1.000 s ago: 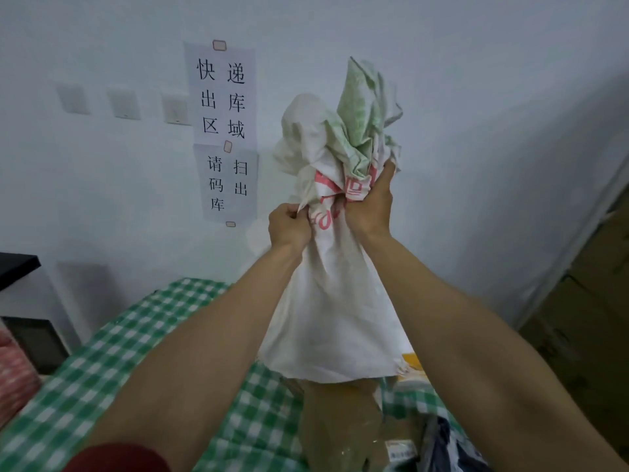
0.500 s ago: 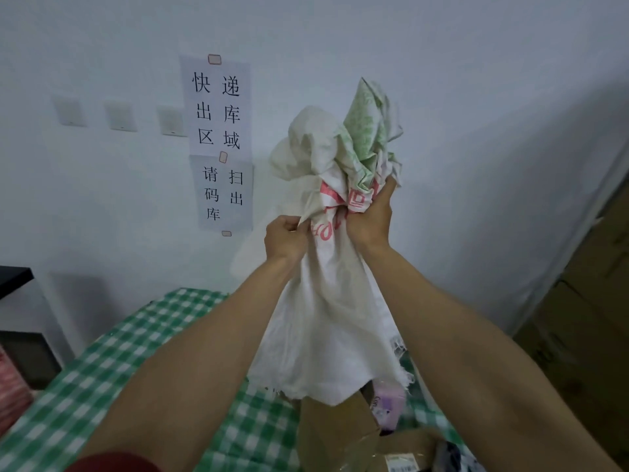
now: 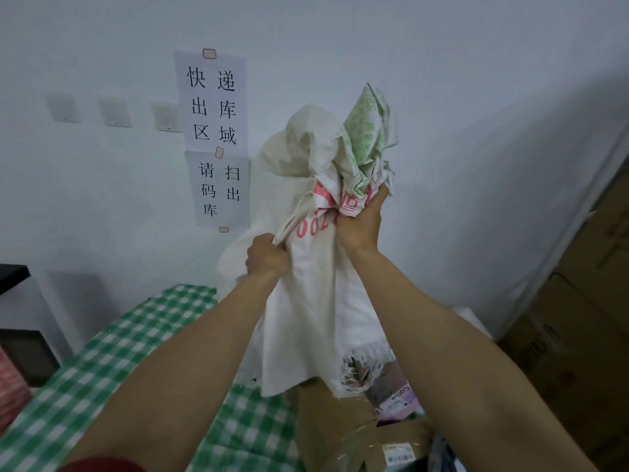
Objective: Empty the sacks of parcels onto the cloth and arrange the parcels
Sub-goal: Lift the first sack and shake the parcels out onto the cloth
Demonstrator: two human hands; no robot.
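Observation:
I hold a white woven sack (image 3: 306,321) upside down in front of the wall, its frayed open mouth hanging low and its bunched bottom, with red and green print, sticking up. My left hand (image 3: 267,255) grips a fold on the sack's left side. My right hand (image 3: 360,223) grips the bunched fabric higher up. Under the mouth lie a brown cardboard parcel (image 3: 326,420), a pink and white parcel (image 3: 396,401) and a taped box with a label (image 3: 391,444), on the green checked cloth (image 3: 112,356).
Paper signs (image 3: 214,137) are taped to the white wall behind the sack. Stacked cardboard boxes (image 3: 585,318) stand at the right. A black shelf edge (image 3: 13,275) and a red patterned item (image 3: 10,390) sit at the far left.
Both hands have come down with the sack, the left now lower than the right. The pink and white parcel now shows beneath the sack's mouth.

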